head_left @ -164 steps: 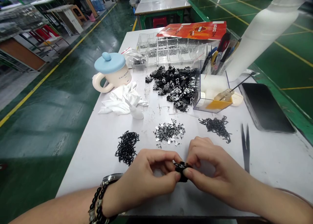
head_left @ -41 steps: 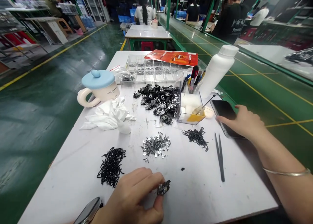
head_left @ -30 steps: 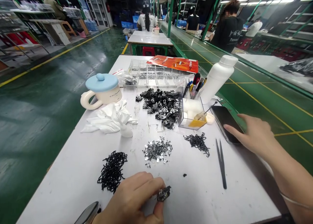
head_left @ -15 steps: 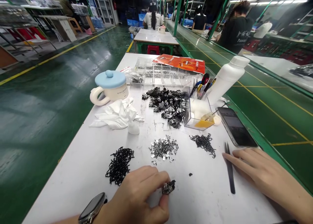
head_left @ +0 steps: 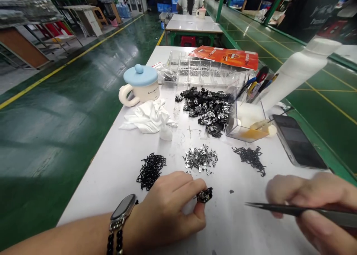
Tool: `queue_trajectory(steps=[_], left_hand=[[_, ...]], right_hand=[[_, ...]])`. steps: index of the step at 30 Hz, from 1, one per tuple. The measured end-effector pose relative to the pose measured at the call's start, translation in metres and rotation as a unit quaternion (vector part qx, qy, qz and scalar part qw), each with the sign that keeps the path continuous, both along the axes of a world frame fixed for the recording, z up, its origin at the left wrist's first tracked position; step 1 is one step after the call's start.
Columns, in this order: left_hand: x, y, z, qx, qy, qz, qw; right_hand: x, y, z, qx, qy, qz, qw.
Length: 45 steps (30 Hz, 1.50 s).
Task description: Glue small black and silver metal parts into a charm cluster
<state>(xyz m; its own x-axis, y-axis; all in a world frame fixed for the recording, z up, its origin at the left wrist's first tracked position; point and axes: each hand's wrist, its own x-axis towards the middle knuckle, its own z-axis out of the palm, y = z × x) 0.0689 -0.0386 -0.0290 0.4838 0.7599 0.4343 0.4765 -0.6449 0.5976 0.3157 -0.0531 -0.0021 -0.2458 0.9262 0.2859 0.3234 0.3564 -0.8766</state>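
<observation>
Between the thumb and forefinger of my left hand (head_left: 170,206) is a small black-and-metal part (head_left: 204,195), held just over the table. My right hand (head_left: 312,203), a little blurred, grips dark tweezers (head_left: 290,209) whose tips point left toward that part, some distance away from it. Beyond my left hand lies a pile of small silver metal pieces (head_left: 200,158). Black curved strips (head_left: 151,170) form a heap to its left, and thin dark pieces (head_left: 251,157) lie to its right. A tiny dark bit (head_left: 231,191) rests alone between my hands.
Many black-and-metal parts (head_left: 209,108) are heaped farther back, before a clear compartment tray (head_left: 192,76). A lidded mug (head_left: 142,86) and crumpled white tissue (head_left: 147,117) stand left. At right are a clear tool box (head_left: 245,126), a white bottle (head_left: 298,73) and a phone (head_left: 299,141).
My right hand has picked the tweezers up off the table and turned them to point left. My left hand still holds the small part. The whole view has shifted.
</observation>
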Motion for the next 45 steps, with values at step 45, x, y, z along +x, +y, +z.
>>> queue_trajectory(steps=[45], left_hand=[[-0.004, 0.001, -0.001, 0.093, 0.095, -0.06, 0.989]], right_hand=[[-0.024, 0.01, -0.005, -0.02, -0.133, 0.171, 0.976]])
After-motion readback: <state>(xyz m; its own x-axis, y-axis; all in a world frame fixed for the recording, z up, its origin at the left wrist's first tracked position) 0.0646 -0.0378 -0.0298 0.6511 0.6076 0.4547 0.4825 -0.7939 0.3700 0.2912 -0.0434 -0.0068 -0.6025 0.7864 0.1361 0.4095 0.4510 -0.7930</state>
